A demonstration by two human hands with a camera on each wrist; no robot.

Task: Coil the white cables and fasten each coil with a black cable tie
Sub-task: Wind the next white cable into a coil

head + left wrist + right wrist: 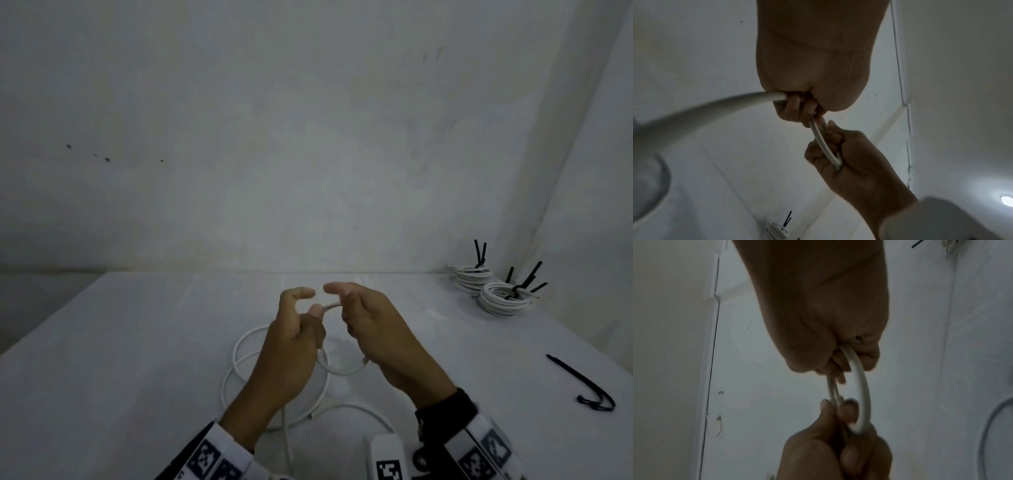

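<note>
A white cable [239, 359] lies in loose loops on the white table [130, 342], and a short stretch of it rises between my hands. My left hand [303, 310] pinches the cable [694, 116] between thumb and curled fingers, index finger arched above it. My right hand [342, 305] grips the same cable a few centimetres to the right, thumb pointing left. In the right wrist view the cable [864, 386] forms a small loop running from my right hand [840, 368] down to the left hand [840, 421]. A loose black cable tie [582, 387] lies at the right.
Two finished white coils [471, 277] [503, 298], each bound with a black tie whose ends stick up, sit at the table's back right corner by the wall. The table's far edge meets a pale wall.
</note>
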